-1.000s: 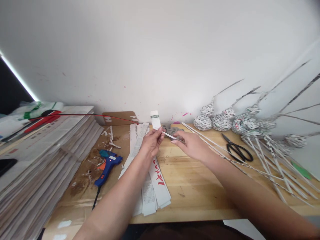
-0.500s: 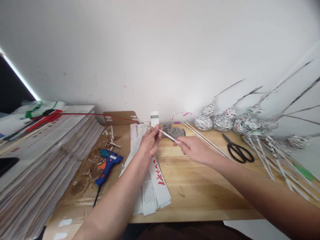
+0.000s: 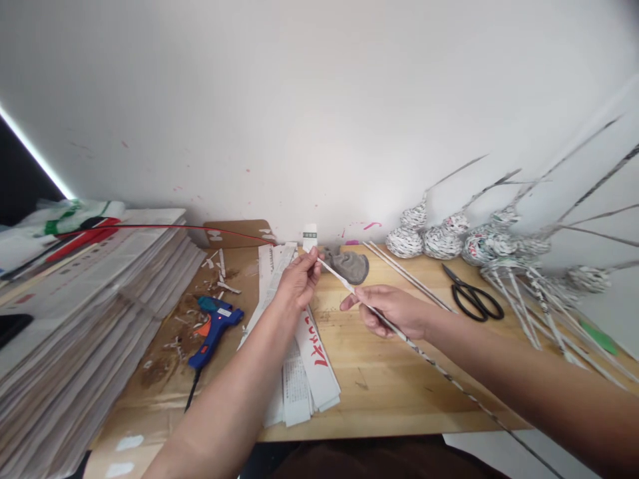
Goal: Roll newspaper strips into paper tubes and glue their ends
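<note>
A long thin rolled-paper stick [image 3: 449,378] slants from the centre down to the lower right, white at its upper end and speckled grey lower. My left hand [image 3: 301,278] pinches its upper tip; a flat paper end with a dark green band stands up just behind those fingers. Lower down, my right hand [image 3: 383,310] is closed round the stick, its index finger reaching forward. Beneath my left forearm lies a pile of cut newspaper strips [image 3: 315,362], one with red lettering. Just beyond the stick rests a crumpled grey cloth [image 3: 353,267].
A blue glue gun [image 3: 214,332] lies on stained cardboard, left of the strips. Stacked newspapers [image 3: 114,319] fill the left side. Black-handled scissors [image 3: 474,299], woven paper gourd shapes [image 3: 405,241] and several loose paper sticks [image 3: 554,319] occupy the right. A white wall stands behind.
My right hand has shifted slightly down and turned, its fingers loosening. The long stick now shows trailing past it to the lower right. My left hand keeps its pinch at the tip.
</note>
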`<act>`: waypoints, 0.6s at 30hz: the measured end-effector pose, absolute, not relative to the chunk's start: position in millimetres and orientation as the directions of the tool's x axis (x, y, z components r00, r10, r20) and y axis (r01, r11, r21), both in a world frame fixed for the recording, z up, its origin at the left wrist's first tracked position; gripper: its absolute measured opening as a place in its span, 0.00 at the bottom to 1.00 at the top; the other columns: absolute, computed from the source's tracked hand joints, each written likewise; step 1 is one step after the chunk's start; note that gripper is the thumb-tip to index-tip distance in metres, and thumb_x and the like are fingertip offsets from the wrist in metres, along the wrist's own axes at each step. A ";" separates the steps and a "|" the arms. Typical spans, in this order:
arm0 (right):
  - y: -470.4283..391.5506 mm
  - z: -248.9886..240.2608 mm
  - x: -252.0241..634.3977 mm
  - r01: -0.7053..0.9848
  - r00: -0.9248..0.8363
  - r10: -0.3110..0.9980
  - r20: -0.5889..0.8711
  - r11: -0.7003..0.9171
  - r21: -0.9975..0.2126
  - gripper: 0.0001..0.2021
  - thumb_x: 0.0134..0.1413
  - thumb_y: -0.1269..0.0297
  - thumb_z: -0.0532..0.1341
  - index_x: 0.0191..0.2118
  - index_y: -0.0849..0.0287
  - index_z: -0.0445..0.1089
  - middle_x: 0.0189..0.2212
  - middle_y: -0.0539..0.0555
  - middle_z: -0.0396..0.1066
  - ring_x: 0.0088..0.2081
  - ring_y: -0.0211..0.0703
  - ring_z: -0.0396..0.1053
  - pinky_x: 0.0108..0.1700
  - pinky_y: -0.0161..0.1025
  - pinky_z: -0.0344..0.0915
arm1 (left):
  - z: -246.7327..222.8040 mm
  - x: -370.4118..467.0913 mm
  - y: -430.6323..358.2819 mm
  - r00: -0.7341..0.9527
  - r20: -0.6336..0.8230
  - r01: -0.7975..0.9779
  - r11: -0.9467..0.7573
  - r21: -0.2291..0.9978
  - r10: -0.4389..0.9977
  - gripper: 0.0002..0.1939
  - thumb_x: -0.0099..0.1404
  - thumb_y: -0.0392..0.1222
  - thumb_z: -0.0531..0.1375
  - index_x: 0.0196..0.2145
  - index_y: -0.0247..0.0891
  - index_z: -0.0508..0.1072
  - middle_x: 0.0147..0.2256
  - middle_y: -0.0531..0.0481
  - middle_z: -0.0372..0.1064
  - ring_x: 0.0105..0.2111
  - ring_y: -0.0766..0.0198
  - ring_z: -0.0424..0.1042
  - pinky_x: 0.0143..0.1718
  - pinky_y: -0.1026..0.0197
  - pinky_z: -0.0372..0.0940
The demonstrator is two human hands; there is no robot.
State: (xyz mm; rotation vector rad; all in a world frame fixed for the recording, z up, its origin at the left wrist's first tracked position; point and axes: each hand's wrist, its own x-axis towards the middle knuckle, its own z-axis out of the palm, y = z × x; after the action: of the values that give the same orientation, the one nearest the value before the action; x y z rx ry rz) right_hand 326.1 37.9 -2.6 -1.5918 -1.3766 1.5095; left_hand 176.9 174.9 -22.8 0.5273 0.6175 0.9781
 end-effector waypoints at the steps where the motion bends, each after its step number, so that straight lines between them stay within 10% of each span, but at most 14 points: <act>1: 36.1 -3.5 326.1 0.323 -0.110 0.928 -0.356 -0.305 -0.896 0.26 0.60 0.43 0.46 0.46 0.59 0.67 0.20 0.47 0.59 0.18 0.35 0.56 0.20 0.33 0.53 | -22.5 176.7 175.3 0.409 -0.241 -0.595 0.457 0.661 0.880 0.06 0.61 0.31 0.61 0.26 0.29 0.71 0.23 0.51 0.70 0.17 0.77 0.66 0.18 0.78 0.65; 5: 27.2 -8.7 327.9 0.581 0.049 0.997 -0.064 -0.081 -0.810 0.19 0.58 0.47 0.53 0.36 0.59 0.69 0.21 0.49 0.62 0.22 0.35 0.60 0.26 0.33 0.57 | -20.9 176.1 175.9 0.377 -0.245 -0.600 0.437 0.670 0.893 0.06 0.61 0.30 0.61 0.26 0.29 0.70 0.22 0.51 0.69 0.17 0.78 0.66 0.18 0.78 0.65; 12: 28.8 -11.8 325.6 0.450 -0.067 0.967 -0.247 -0.191 -0.872 0.22 0.60 0.46 0.48 0.46 0.59 0.66 0.23 0.49 0.64 0.21 0.36 0.62 0.24 0.34 0.58 | -21.0 178.2 172.5 0.373 -0.254 -0.586 0.439 0.681 0.892 0.05 0.59 0.31 0.62 0.26 0.29 0.71 0.22 0.51 0.69 0.16 0.78 0.66 0.17 0.78 0.64; 18: 52.1 -4.1 304.0 0.973 -0.007 0.977 0.213 0.055 -0.222 0.19 0.60 0.49 0.51 0.39 0.61 0.67 0.26 0.59 0.71 0.28 0.46 0.68 0.29 0.38 0.53 | -24.3 179.7 170.5 0.360 -0.249 -0.580 0.424 0.696 0.899 0.05 0.56 0.31 0.65 0.26 0.29 0.71 0.22 0.51 0.70 0.16 0.77 0.66 0.18 0.78 0.64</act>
State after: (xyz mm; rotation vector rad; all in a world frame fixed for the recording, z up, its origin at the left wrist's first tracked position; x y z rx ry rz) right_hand 304.0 52.1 -4.1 -1.9684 -2.0323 0.0169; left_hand 179.7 170.5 -24.3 0.5519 0.6743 1.0176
